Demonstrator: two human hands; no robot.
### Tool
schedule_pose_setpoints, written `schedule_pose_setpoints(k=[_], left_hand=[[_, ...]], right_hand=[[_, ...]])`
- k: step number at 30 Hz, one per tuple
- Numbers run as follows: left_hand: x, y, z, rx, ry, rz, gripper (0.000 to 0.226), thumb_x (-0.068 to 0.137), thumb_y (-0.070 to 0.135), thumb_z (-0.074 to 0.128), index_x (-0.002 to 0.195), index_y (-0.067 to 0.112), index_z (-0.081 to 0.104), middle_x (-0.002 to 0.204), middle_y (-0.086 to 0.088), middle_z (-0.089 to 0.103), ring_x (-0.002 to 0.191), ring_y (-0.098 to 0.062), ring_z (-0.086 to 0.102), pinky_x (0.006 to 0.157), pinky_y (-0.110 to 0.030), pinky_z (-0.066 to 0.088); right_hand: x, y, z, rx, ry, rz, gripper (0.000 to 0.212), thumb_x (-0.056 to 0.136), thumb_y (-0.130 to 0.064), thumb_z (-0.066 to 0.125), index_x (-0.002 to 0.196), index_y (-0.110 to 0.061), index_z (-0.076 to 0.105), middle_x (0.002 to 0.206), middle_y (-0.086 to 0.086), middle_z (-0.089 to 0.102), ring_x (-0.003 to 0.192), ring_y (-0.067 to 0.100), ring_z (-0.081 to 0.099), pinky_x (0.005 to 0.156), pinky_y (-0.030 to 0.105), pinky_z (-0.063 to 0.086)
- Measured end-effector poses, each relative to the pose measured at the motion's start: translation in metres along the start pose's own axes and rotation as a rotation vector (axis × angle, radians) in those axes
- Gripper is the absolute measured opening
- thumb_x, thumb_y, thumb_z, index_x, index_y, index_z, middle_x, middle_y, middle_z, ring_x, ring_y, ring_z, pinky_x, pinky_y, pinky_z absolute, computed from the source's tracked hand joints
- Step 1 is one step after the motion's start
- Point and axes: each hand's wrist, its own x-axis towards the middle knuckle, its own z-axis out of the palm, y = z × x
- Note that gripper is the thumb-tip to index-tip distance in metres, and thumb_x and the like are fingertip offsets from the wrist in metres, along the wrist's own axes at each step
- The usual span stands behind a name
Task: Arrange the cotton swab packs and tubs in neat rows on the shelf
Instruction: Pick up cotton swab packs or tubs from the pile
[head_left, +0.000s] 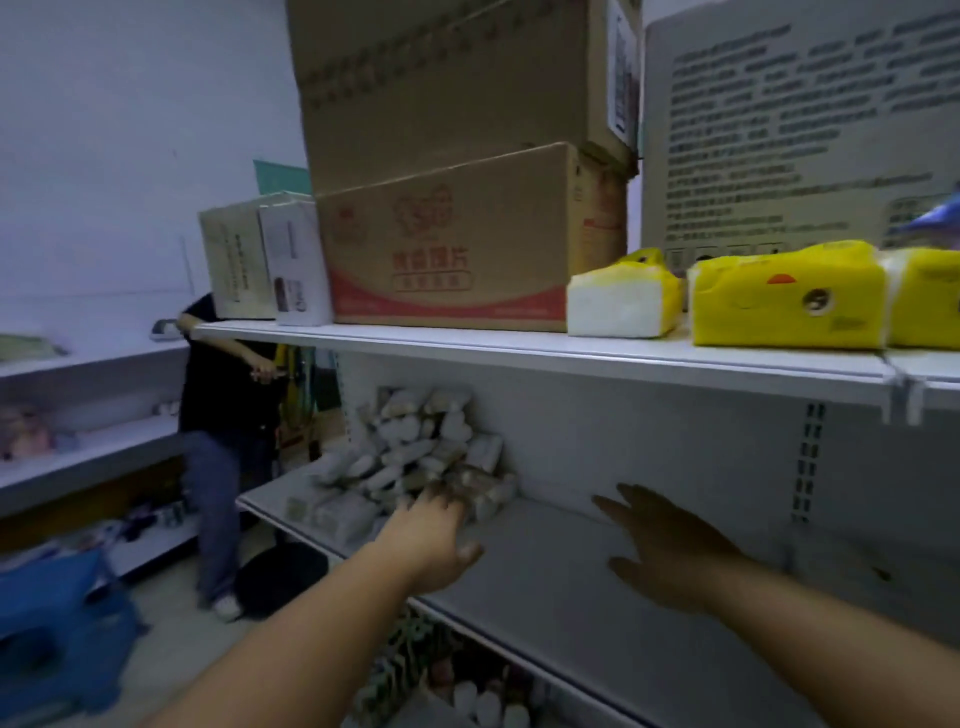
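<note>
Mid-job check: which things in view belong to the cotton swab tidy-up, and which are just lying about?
Belongs to the job: heap of cotton swab packs; the middle shelf under it; left hand at the heap's near edge; right hand open over bare shelf.

Just lying about: cardboard boxes and yellow tissue packs on the top shelf; a person standing at left.

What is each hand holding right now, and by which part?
Right hand: nothing, fingers spread above the shelf. Left hand reaches a pack at the pile's near edge; grip cannot be told.
</note>
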Motion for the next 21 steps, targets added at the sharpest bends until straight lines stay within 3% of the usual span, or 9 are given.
schedule_pose_setpoints(k=[4,9,13,17,21], left_hand=[[-0.016,-0.050,0.020,-0.075,-0.071,-0.042,0.070,0.094,0.059,0.031,0.151,0.024,0.011,0.160,0.000,-0.003,0.147,-0.021,-0.008,0.119,-0.043,0.002],[0.001,-0.091,0.041,-0.137,-0.096,-0.055,0.071,0.093,0.061,0.030,0.151,0.025,0.010,0.160,0.001,-0.005,0.146,-0.017,-0.011,0.120,-0.041,0.001],[0.029,-0.115,0.049,-0.225,-0.025,-0.078,0.062,0.092,0.056,0.038,0.146,0.028,0.026,0.156,0.004,0.020,0.144,-0.017,0.014,0.117,-0.037,0.019],[0.064,-0.136,0.036,-0.338,0.070,-0.171,0.042,0.092,0.043,0.047,0.130,0.025,0.046,0.135,0.000,0.049,0.119,-0.018,0.048,0.097,-0.029,0.042],[0.106,-0.166,0.015,-0.427,0.130,-0.240,0.041,0.094,0.038,0.050,0.131,0.021,0.049,0.124,-0.001,0.059,0.106,-0.019,0.057,0.083,-0.023,0.044]], right_hand=[[0.033,-0.051,0.028,0.009,-0.074,-0.074,0.073,0.095,-0.047,0.041,0.150,-0.033,-0.005,0.159,-0.002,-0.012,0.146,0.016,-0.007,0.119,0.030,0.006],[0.081,-0.074,0.040,0.025,-0.117,-0.082,0.071,0.096,-0.048,0.039,0.151,-0.031,-0.002,0.159,-0.003,-0.011,0.146,0.016,-0.006,0.119,0.031,0.008],[0.132,-0.077,0.050,0.023,-0.040,-0.125,0.067,0.096,-0.047,0.040,0.151,-0.026,0.007,0.159,-0.003,0.002,0.146,0.016,0.007,0.117,0.031,0.017],[0.191,-0.075,0.053,0.116,0.110,-0.089,0.057,0.095,-0.043,0.044,0.146,-0.027,0.024,0.148,-0.003,0.033,0.132,0.016,0.034,0.102,0.024,0.033],[0.243,-0.074,0.046,0.206,0.173,0.035,0.051,0.092,-0.048,0.047,0.136,-0.023,0.041,0.131,0.002,0.053,0.117,0.021,0.051,0.093,0.029,0.043]])
